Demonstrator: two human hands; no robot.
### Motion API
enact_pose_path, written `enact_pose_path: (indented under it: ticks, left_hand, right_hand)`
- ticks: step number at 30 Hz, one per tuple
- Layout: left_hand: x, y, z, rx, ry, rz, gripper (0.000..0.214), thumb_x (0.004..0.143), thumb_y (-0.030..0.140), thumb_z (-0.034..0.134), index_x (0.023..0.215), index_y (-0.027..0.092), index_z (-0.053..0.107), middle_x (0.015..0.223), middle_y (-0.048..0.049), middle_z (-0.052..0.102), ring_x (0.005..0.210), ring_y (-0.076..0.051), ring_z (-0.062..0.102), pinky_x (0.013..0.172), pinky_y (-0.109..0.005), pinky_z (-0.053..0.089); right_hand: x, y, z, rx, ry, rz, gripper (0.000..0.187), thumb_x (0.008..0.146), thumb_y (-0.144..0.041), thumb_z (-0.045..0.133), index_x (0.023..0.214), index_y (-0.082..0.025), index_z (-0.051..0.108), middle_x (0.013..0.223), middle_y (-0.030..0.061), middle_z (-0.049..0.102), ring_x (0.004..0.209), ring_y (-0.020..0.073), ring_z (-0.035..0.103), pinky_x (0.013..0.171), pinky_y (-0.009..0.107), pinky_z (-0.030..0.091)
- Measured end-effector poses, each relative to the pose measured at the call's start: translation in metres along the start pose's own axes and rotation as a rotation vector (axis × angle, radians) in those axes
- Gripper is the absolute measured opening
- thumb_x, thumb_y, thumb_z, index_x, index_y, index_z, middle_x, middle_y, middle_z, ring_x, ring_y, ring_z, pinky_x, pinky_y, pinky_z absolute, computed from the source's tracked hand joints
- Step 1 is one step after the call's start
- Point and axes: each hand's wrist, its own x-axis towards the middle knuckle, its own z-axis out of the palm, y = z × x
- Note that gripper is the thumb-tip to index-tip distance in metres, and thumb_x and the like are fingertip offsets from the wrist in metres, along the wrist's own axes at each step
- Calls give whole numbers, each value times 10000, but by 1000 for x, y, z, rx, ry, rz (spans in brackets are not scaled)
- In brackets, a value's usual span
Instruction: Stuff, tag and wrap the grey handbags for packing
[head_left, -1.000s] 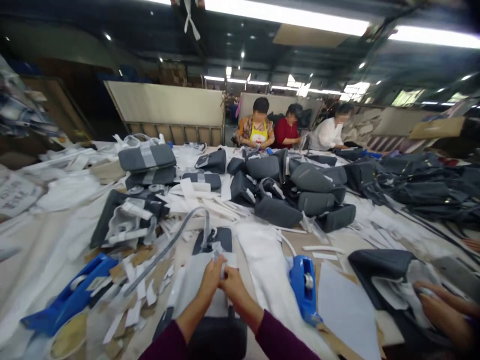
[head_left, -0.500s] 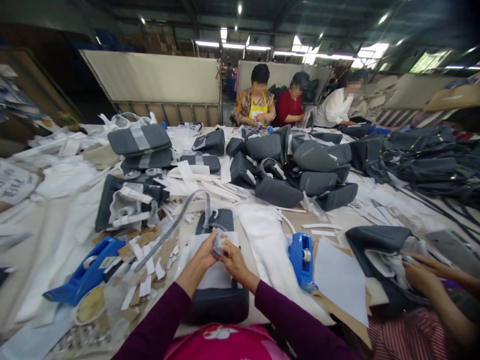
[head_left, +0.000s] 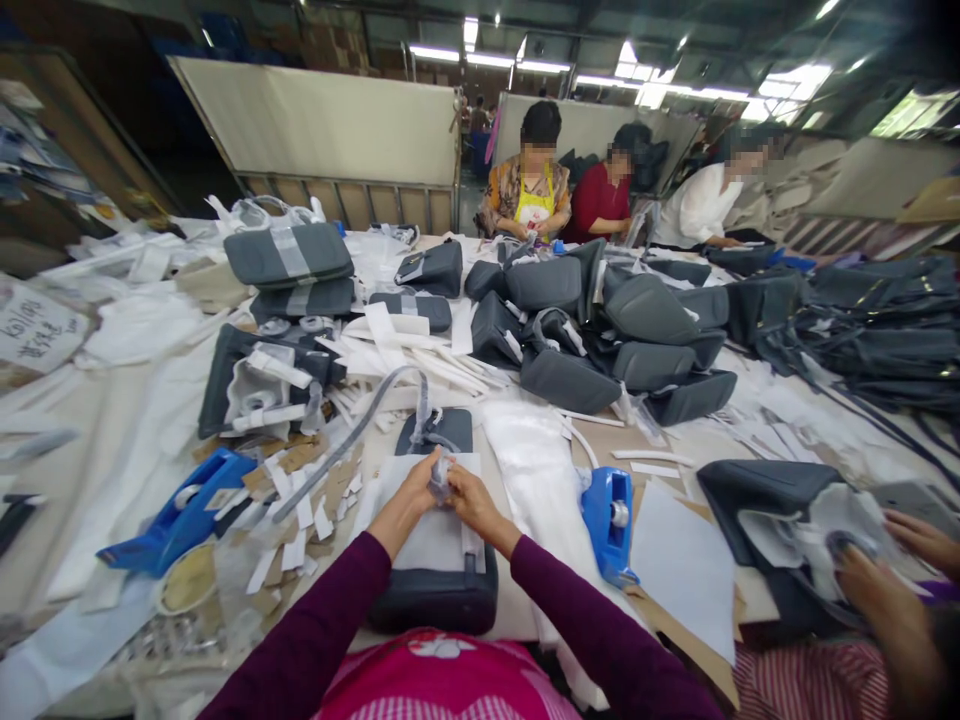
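Note:
In front of me a dark grey handbag (head_left: 435,603) lies with its flap (head_left: 454,428) laid back, a white sheet (head_left: 405,552) over its middle. A grey strap (head_left: 352,450) in clear plastic arches up from the left and comes down toward my hands. My left hand (head_left: 414,490) and my right hand (head_left: 471,502) meet above the sheet. Both have their fingers closed on a crumpled, plastic-wrapped part (head_left: 441,478) of the strap. What sits inside this wrapping cannot be made out.
Blue tape dispensers stand left (head_left: 180,515) and right (head_left: 609,525). White foam padding (head_left: 529,470), paper scraps (head_left: 300,510) and a tub (head_left: 186,580) lie around. Grey bags (head_left: 570,380) are piled farther back. At right, a co-worker's hands (head_left: 862,580) work in another bag (head_left: 757,495). Several people sit opposite.
The view has tilted down slightly. My hands stay together on the plastic-wrapped part, with small finger shifts. The co-worker's hand at right has moved deeper over the other bag's opening.

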Motion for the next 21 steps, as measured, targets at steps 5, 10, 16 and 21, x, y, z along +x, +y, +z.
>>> enact_pose_path:
  ticks: [5,10,16,21]
  left_hand:
    - [6,-14,4,118,178,160,348,731,483,695,750,146,606,621,2,588,587,-148,527,570,-250,383]
    - [2,-8,-8,183,201,188,321,761,444,663,619,168,581,567,3,548,612,-162,527,547,-248,348]
    - [-5,7,-23,188,96,58,331,659,390,761,539,158,557,481,17,484,496,-131,451,494,-247,320]
    - [-2,4,-19,140,-23,-56,230,625,313,780,608,145,625,609,-56,613,548,-149,513,533,-264,403]
  right_hand:
    - [16,12,6,14,4,206,101,591,-122,619,674,-163,581,697,-10,583,676,155,534,637,254,438]
    - [20,25,3,12,18,219,72,619,-147,621,639,-166,554,578,-61,481,547,104,436,552,217,359]
    - [17,25,3,-14,72,86,130,624,-124,630,580,-175,518,689,-43,456,680,118,446,641,225,353]
    - [14,26,-3,-127,43,-78,89,684,-103,564,701,-189,576,836,11,541,843,171,522,772,271,414]
